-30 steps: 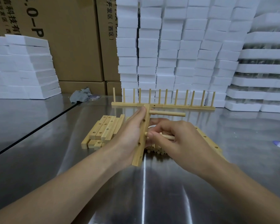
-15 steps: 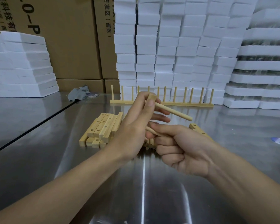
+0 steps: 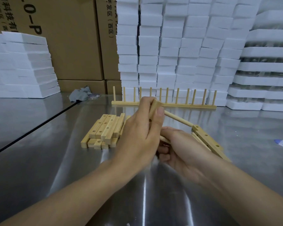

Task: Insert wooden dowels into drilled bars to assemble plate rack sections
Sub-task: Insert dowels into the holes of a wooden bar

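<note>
My left hand (image 3: 139,137) grips a drilled wooden bar (image 3: 154,108) held upright above the steel table. One dowel (image 3: 178,119) sticks out of the bar's upper end, pointing right and down. My right hand (image 3: 181,149) sits just right of the bar and pinches a second dowel (image 3: 163,139) against the bar's lower part, where most of that dowel is hidden by both hands. A stack of drilled bars (image 3: 104,129) lies to the left of my left hand. More drilled bars (image 3: 206,141) lie behind my right hand.
Two finished rack sections (image 3: 163,103) with upright dowels stand at the back of the steel table (image 3: 55,160). Behind them rise white foam blocks (image 3: 178,46) and cardboard boxes (image 3: 69,38). A grey rag (image 3: 80,95) lies at the back left. A seam in the table runs diagonally at left.
My left hand has tilted and lifted the bar, so the inserted dowel now points right and down. My right hand has dropped lower and turned palm-up with the second dowel.
</note>
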Motion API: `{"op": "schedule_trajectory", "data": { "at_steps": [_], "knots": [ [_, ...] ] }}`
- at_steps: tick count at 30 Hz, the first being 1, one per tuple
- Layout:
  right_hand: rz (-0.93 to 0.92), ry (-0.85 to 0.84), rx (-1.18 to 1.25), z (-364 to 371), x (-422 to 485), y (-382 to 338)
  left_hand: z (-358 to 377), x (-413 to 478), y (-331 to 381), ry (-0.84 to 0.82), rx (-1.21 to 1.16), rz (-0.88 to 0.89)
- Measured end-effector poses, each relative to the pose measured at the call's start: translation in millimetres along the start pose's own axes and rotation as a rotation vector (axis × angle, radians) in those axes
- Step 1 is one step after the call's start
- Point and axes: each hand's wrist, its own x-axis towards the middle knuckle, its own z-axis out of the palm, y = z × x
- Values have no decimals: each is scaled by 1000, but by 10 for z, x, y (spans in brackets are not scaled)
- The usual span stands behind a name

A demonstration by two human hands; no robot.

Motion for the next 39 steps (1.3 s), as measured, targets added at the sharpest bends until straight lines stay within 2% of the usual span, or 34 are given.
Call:
{"op": "schedule_trajectory", "data": {
  "at_steps": [3,5,7,10,12,13,17,20,26,30,34,36,39],
  "knots": [
    [-1,-48,-19,41,-40,-7,-30,18,-130,30,46,-115],
    [-65,-27,-138,105,-67,-12,-29,26,-215,38,46,-199],
    [-249,61,-425,131,-99,-11,-37,54,-267,46,48,-253],
    [-672,172,-1063,49,-158,-11,-97,136,-297,99,28,-303],
    [-799,197,-1372,32,-184,-17,-131,174,-289,129,15,-312],
    [-825,205,-1406,40,-186,-24,-139,179,-275,133,19,-301],
    [-854,146,-1233,50,-151,6,-144,155,-182,133,20,-224],
    [-796,111,-1090,58,-148,4,-139,135,-162,146,19,-188],
    [-467,23,-784,52,-154,-61,-106,91,-160,176,59,-144],
    [-148,-123,-366,76,-196,-131,-116,96,-133,153,100,-104],
    [185,-276,33,50,-206,-244,-141,119,-77,149,156,9],
    [220,-304,107,47,-203,-247,-160,144,-80,129,145,37],
    [160,-281,30,64,-177,-240,-223,187,-113,94,158,77]
  ]
}}
